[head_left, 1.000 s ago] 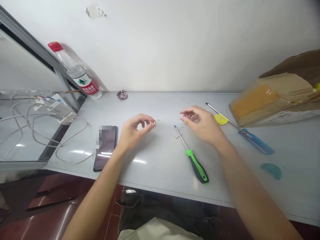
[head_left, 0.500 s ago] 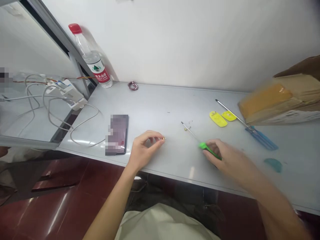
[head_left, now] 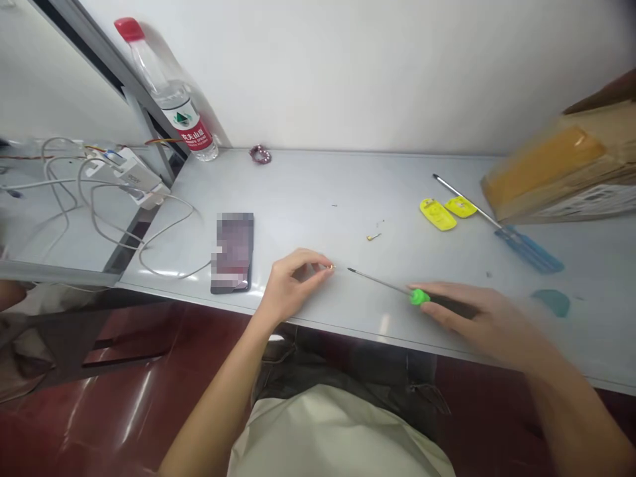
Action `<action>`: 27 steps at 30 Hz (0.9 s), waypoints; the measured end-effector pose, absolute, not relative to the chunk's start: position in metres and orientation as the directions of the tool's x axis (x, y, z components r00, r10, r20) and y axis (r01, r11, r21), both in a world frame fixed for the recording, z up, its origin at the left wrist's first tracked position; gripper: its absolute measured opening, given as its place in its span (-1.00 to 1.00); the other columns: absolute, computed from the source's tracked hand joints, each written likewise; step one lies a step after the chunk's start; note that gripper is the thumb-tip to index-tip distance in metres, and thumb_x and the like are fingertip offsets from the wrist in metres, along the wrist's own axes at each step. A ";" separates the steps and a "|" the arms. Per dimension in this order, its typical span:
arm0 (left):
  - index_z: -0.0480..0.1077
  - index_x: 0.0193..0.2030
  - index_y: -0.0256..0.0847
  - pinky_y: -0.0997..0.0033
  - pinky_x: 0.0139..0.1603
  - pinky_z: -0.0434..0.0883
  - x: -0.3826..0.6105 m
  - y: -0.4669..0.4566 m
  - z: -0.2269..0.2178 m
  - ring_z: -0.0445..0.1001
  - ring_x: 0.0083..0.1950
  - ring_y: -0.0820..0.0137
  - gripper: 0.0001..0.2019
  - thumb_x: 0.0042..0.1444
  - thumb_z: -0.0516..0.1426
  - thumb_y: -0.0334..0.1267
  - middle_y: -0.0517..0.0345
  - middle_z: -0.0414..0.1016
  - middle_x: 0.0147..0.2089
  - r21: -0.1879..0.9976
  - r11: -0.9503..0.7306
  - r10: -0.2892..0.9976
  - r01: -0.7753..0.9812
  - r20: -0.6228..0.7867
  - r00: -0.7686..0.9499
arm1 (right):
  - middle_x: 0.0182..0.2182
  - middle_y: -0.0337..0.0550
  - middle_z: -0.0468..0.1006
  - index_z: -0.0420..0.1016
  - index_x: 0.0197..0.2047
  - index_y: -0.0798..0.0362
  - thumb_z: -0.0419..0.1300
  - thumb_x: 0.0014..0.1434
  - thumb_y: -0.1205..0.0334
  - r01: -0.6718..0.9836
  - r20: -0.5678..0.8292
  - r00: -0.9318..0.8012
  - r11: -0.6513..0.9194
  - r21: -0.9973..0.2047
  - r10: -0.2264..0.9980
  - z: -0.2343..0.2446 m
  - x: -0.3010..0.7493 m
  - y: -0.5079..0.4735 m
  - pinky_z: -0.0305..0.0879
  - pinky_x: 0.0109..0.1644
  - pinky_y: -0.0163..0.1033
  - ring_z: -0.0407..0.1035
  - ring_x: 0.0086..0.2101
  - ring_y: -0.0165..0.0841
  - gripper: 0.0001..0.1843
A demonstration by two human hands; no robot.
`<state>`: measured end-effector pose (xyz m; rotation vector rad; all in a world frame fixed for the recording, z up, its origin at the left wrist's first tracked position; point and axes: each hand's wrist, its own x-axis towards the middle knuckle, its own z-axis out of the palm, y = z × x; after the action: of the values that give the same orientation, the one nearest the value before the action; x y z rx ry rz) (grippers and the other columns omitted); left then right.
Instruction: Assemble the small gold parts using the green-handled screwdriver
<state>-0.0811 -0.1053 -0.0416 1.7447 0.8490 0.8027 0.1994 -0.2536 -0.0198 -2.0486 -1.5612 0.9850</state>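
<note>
My left hand [head_left: 297, 283] pinches a tiny brass-coloured metal piece [head_left: 331, 267] between thumb and fingertips, low over the table; its exact kind is too small to make out. In my right hand [head_left: 470, 311] is a screwdriver with a green handle [head_left: 420, 297] and a thin metal shaft [head_left: 380, 281]. Its dark tip points left, a short gap away from the brass piece. Beyond the shaft lies another small brass-coloured piece with a thin stem [head_left: 372, 237]. Two yellow plastic shell halves [head_left: 438, 214] rest farther back on the right.
A blue-handled screwdriver [head_left: 529, 250] lies at right, in front of a cardboard box [head_left: 551, 172]. A teal piece [head_left: 551, 302] is near my right forearm. At left are a phone [head_left: 233, 255], a power strip [head_left: 136, 175] with cables, a water bottle [head_left: 173, 106] and a bracelet [head_left: 260, 154].
My right hand has turned the screwdriver so its tip swings toward my left hand, closer to the brass piece. My left hand keeps its pinch. The camera view has shifted slightly.
</note>
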 end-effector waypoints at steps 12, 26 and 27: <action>0.59 -0.20 -0.12 0.36 -0.23 0.39 -0.081 -0.105 -0.042 0.53 -0.16 0.37 -0.94 0.22 0.30 -0.24 0.12 0.64 -0.17 0.936 -0.294 0.811 0.194 0.137 0.569 | 0.05 -0.25 0.63 0.68 0.03 -0.18 0.19 0.29 -0.16 0.668 -0.280 0.085 -0.263 -0.696 0.956 -0.016 0.198 -0.248 0.50 0.15 -0.08 0.52 0.05 -0.14 -0.60; 0.59 -0.19 -0.12 0.37 -0.26 0.38 -0.081 -0.105 -0.041 0.54 -0.18 0.38 -0.93 0.22 0.30 -0.22 0.11 0.64 -0.17 0.936 -0.302 0.800 0.183 0.144 0.583 | 0.05 -0.26 0.63 0.67 0.03 -0.19 0.18 0.29 -0.16 0.669 -0.294 0.076 -0.267 -0.694 0.953 -0.016 0.197 -0.246 0.49 0.13 -0.07 0.51 0.05 -0.13 -0.60; 0.59 -0.19 -0.13 0.37 -0.26 0.38 -0.081 -0.105 -0.041 0.54 -0.18 0.37 -0.93 0.22 0.30 -0.22 0.11 0.64 -0.17 0.935 -0.304 0.799 0.183 0.145 0.584 | 0.05 -0.26 0.63 0.67 0.04 -0.19 0.18 0.29 -0.16 0.670 -0.291 0.075 -0.264 -0.694 0.954 -0.016 0.198 -0.246 0.49 0.13 -0.08 0.51 0.05 -0.13 -0.60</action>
<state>-0.0806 -0.1052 -0.0405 1.8068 0.8024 0.7643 0.1975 -0.2463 -0.0163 -1.9812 -1.6107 1.0208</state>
